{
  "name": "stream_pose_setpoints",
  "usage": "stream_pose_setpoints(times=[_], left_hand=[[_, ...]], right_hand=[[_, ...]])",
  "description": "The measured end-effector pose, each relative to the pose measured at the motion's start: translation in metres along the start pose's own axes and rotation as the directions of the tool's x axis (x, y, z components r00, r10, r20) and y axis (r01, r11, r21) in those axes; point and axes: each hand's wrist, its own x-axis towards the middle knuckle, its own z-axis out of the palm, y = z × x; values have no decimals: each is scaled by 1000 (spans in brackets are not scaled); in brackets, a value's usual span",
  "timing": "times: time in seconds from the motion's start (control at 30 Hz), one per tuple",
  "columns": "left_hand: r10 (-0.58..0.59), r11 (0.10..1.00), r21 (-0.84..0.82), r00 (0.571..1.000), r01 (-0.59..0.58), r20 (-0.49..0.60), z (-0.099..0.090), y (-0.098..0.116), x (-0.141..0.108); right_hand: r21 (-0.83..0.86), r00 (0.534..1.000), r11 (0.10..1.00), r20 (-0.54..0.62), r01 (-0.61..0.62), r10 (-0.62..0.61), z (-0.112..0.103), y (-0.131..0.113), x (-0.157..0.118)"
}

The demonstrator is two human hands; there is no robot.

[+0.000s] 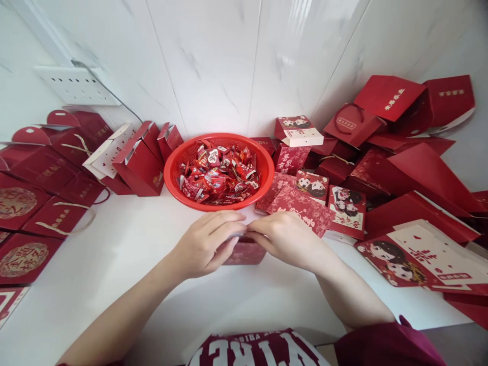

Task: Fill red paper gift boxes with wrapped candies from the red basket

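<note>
A small dark red gift box (246, 253) stands on the white tabletop in front of the basket, its upper part mostly covered by my fingers. From the left, my left hand (210, 240) curls its fingers and thumb round the box's top edge. My right hand (287, 238) pinches the top from the other side, its fingertips almost meeting those of the left. What exactly lies between the fingertips is hidden. Just beyond the hands sits a round red plastic basket (219, 205) filled with red-wrapped candies (219, 175).
Red gift boxes (43, 162), some with rope handles, are stacked at the left. Flat and folded red cartons (427, 183) pile up on the right, with patterned cards (301, 207) near my right hand. Behind is a tiled wall (213, 66) with a socket strip (78, 85).
</note>
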Motion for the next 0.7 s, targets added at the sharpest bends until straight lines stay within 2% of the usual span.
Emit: stream_pose_setpoints(times=[0.1, 0.2, 0.3, 0.4, 0.53, 0.63, 0.7], left_hand=[[90, 996, -22, 996, -90, -14, -1, -1, -1], [61, 997, -47, 998, -61, -14, -3, -2, -1], [-38, 997, -70, 999, 37, -9, -2, -5, 0], [-178, 973, -145, 984, 178, 15, -1, -9, 2], [-355, 916, -131, 919, 378, 170, -8, -7, 5], [-375, 901, -126, 890, 416, 258, -15, -3, 7], [-378, 899, -114, 880, 423, 290, -18, 0, 7]], right_hand=[[-107, 998, 993, -21, -59, 57, 1, -1, 5], [-108, 997, 994, -68, -34, 27, 3, 0, 8], [-20, 997, 1000, -78, 7, -8, 7, 3, 11], [96, 997, 995, -68, -23, 30, 9, 7, 15], [236, 995, 970, -66, -63, 81, 2, 11, 27], [366, 982, 931, -168, -17, 84, -8, 16, 49], [391, 974, 919, -223, 46, 46, -11, 21, 73]])
